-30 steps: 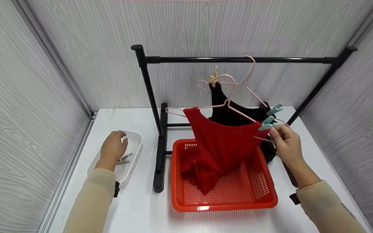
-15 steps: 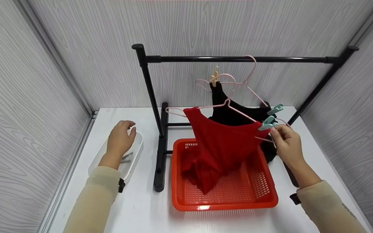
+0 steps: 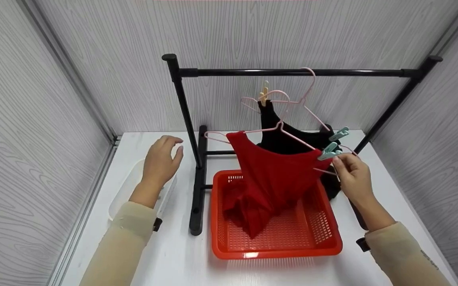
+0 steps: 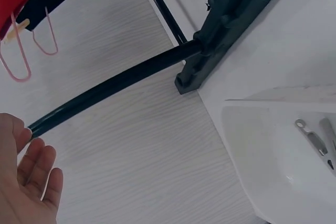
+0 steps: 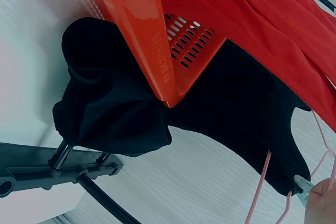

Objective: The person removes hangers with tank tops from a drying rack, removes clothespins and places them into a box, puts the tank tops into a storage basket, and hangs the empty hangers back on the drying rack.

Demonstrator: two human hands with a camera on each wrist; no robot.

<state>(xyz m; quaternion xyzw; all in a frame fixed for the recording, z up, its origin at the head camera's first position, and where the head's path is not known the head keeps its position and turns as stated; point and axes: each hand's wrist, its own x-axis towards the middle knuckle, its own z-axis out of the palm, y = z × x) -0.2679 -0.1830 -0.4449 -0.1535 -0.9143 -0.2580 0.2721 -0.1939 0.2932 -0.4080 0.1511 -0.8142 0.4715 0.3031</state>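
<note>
My right hand (image 3: 354, 176) pinches the right end of a pink hanger (image 3: 298, 139) holding a red tank top (image 3: 274, 171). A green clothespin (image 3: 328, 151) clips the top's right strap, right at my fingertips. The left strap carries no clothespin, and the top's lower part droops into a red basket (image 3: 276, 253). My left hand (image 3: 161, 163) is raised beside the rack's left post, fingers loosely bent, nothing visible between them. Below it, partly hidden by the arm, a white tray (image 3: 125, 194) contains grey clothespins (image 4: 315, 142).
A black rack (image 3: 237, 73) stands over the table (image 3: 173, 254). From its bar hangs a black tank top (image 3: 268, 117) on another pink hanger (image 3: 315, 116), with a yellow clothespin (image 3: 263, 96) and a second green clothespin (image 3: 339, 134). Wood-patterned walls (image 3: 94, 51) enclose the table.
My left hand has risen from over the white tray and moved right and away from me, toward the rack's left post. The right hand, hanger and red tank top have stayed nearly still.
</note>
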